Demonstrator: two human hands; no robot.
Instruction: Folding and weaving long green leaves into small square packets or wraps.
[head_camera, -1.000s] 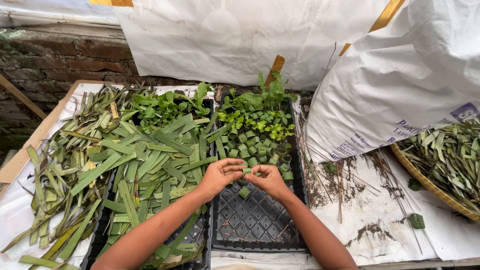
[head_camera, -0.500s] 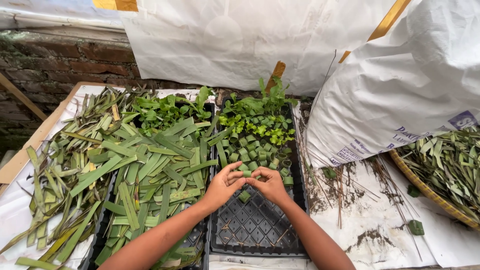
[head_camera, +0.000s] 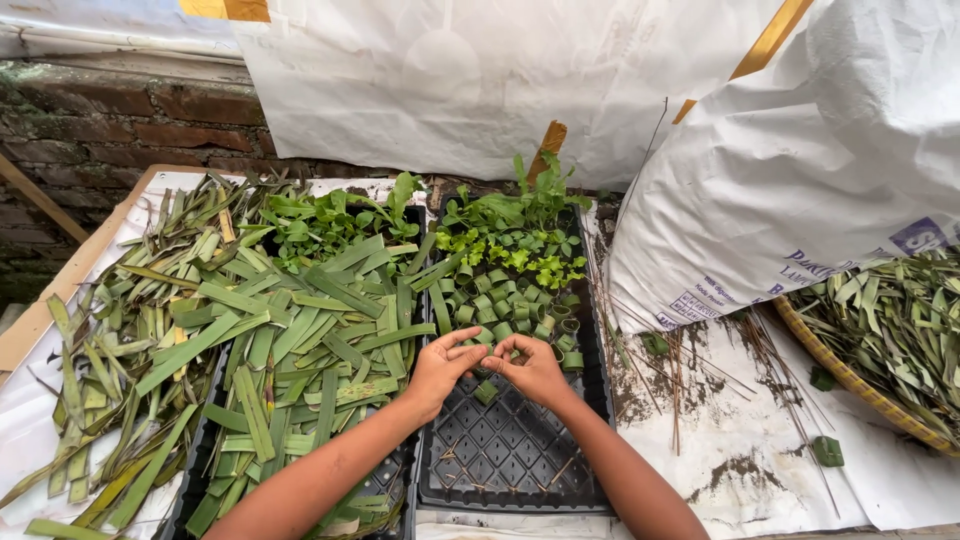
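Keep the small green leaf ring (head_camera: 487, 357) pinched snugly between your left hand (head_camera: 440, 366) and right hand (head_camera: 532, 368) over the black seedling tray (head_camera: 505, 450), just beside the rolled leaf cups (head_camera: 510, 310), with the leaf strips (head_camera: 290, 340) left of the tray.

Daylit mossy brick wall (head_camera: 120, 120) behind white sheeting (head_camera: 450, 80).

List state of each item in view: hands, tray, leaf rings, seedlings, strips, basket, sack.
left hand: fingers pinched, meeting the other hand over the tray
right hand: fingers pinched on a small green piece
black tray: near part bare, far part filled
leaf rings: rolled, upright in rows
seedlings: leafy, at the far end
leaf strips: cut, loosely piled
woven basket: holds leaves
white sack: full, leaning
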